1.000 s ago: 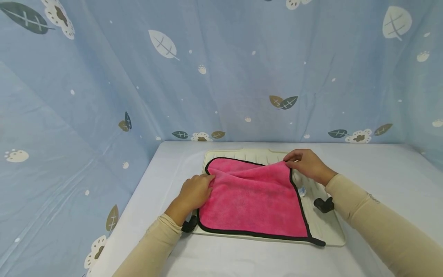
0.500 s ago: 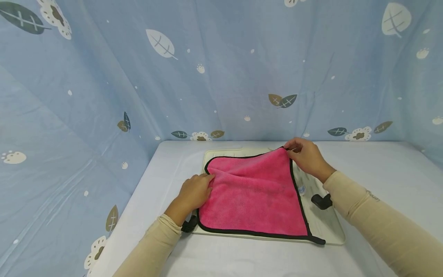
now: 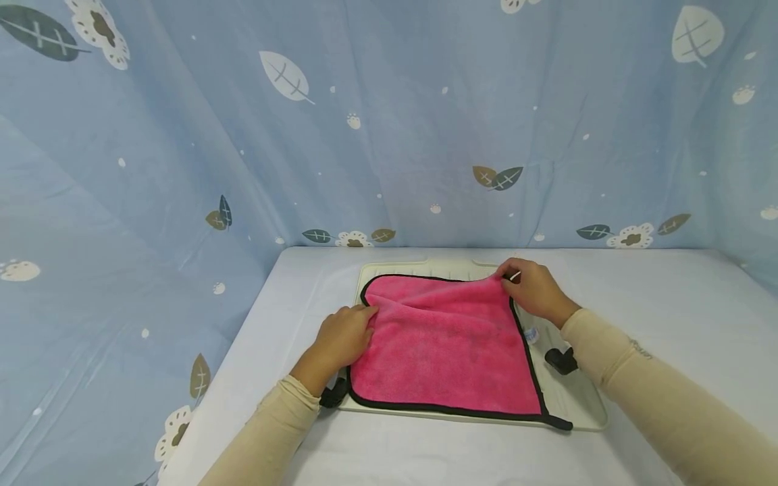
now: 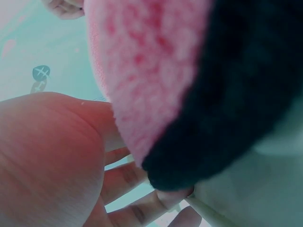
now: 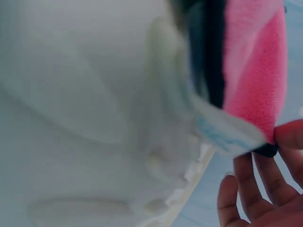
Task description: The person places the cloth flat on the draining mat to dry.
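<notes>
A pink plush cloth (image 3: 446, 351) with black edging lies over a cream ridged plastic board (image 3: 580, 405). My right hand (image 3: 535, 290) pinches its far right corner between thumb and fingers and lifts it a little off the board. In the right wrist view a white label (image 5: 227, 130) hangs close to that corner. At the cloth's left edge my left hand (image 3: 340, 337) holds the border; the left wrist view has the thumb on one side of the black edging (image 4: 189, 161) and fingers on the other. Wrinkles run across the cloth between the hands.
Black fittings stick out at the board's sides, one right fitting (image 3: 561, 361) beside the right forearm and one left fitting (image 3: 334, 393) below the left wrist. A white-covered table (image 3: 668, 297) bears the board. Blue patterned curtain (image 3: 389, 135) stands behind and at the left.
My right hand raised the far right corner and moved it away from me, then brought it lower and nearer again. My left hand has stayed at the left edge.
</notes>
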